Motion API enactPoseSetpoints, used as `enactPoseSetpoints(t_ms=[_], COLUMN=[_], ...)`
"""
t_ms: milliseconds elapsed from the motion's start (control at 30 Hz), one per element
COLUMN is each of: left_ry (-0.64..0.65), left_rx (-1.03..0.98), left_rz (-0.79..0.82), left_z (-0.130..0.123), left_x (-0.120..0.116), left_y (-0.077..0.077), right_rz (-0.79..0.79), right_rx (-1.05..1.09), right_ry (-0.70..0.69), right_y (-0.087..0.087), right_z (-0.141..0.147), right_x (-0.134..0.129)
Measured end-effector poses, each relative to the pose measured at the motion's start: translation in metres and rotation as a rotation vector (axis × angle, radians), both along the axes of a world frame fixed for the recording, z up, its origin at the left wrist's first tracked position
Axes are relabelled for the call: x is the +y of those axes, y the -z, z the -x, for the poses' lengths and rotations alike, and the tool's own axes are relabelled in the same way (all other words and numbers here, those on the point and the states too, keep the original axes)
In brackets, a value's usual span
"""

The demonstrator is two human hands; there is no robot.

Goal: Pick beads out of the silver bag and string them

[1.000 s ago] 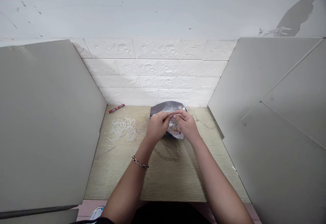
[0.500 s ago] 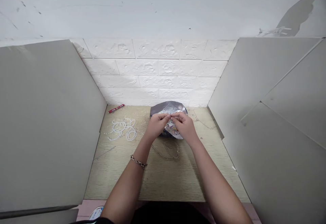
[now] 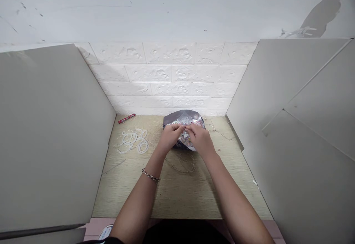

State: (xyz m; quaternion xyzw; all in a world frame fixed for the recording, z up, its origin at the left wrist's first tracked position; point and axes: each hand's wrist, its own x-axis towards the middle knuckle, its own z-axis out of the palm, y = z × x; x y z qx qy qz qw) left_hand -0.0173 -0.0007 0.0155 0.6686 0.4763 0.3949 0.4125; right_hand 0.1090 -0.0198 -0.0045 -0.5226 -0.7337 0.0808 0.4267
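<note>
My left hand [image 3: 170,137] and my right hand [image 3: 200,139] meet fingertip to fingertip above an opened silvery foil bag [image 3: 181,118]. Both are closed in a pinch. Whatever lies between the fingertips is too small to make out. Many small multicoloured beads [image 3: 185,139] show inside the bag, partly covered by my hands. On the table just in front of the bag lies a loop of clear beads [image 3: 191,168], its far part hidden under the bag and my left hand.
Strings of white beads [image 3: 134,138] lie coiled at the left. A red, narrow packet [image 3: 127,118] rests near the back left corner. Thin thread or chain [image 3: 222,133] trails at the right. Grey panels [image 3: 55,133] stand on both sides, with a white brick-patterned wall [image 3: 172,73] behind.
My right hand has shifted slightly, its fingers now more curled and turned near the left fingertips. My left hand and the bag have stayed almost where they were.
</note>
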Motion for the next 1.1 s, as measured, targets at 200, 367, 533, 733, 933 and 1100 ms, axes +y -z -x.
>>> enactPoseSetpoints(t_ms=[200,367,533,733,933,1100], left_ry=[-0.010,0.020,0.131,0.259,0.217,0.165], left_rx=[-0.022,-0.182,-0.293,-0.404,-0.258,-0.179], left_rz=[0.052,0.186,0.280,0.268,0.156,-0.089], left_z=[-0.001,-0.004,-0.005,-0.004,-0.011,-0.018], left_x=[0.000,-0.003,-0.003,-0.005,-0.013,-0.017], left_y=[0.000,-0.003,-0.003,-0.004,-0.008,-0.004], right_rz=[0.009,0.005,0.024,0.068,0.434,0.504], right_rx=[0.022,0.103,0.142,0.533,1.458,1.810], right_ry=[0.009,-0.078,-0.079,-0.004,-0.169,-0.178], right_y=[-0.002,-0.007,-0.011,-0.008,-0.002,-0.003], right_z=[0.004,0.006,0.006,0.008,0.001,-0.007], right_x=[-0.003,-0.007,-0.010,-0.005,0.012,0.017])
